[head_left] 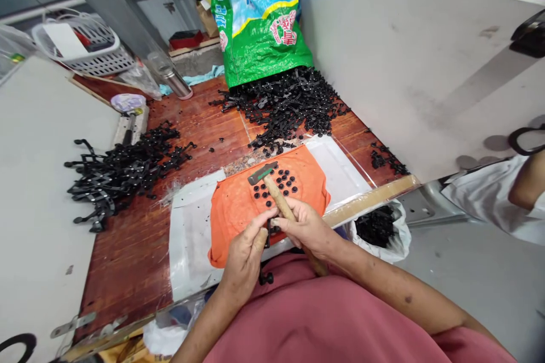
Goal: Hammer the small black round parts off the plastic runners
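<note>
My right hand (pixel 306 227) is closed on the wooden handle of a hammer (pixel 279 195), whose green-marked head lies over the orange cloth (pixel 232 210). Beside it, my left hand (pixel 246 249) pinches a black plastic part (pixel 268 233) near the cloth's front edge, and the part's lower end hangs below the hand. The fingertips of both hands meet or nearly meet at the part. Several small round black pieces (pixel 288 184) stand on the cloth around the hammer head. Under the cloth is a white sheet (pixel 187 244).
Black parts (pixel 293 99) spill from a green bag (pixel 264 62) at the back. Another black pile (pixel 123 170) lies left. A steel flask (pixel 179 84) and a basket (pixel 91 45) stand back left. White panels flank the table; a person's arm (pixel 528 184) shows at right.
</note>
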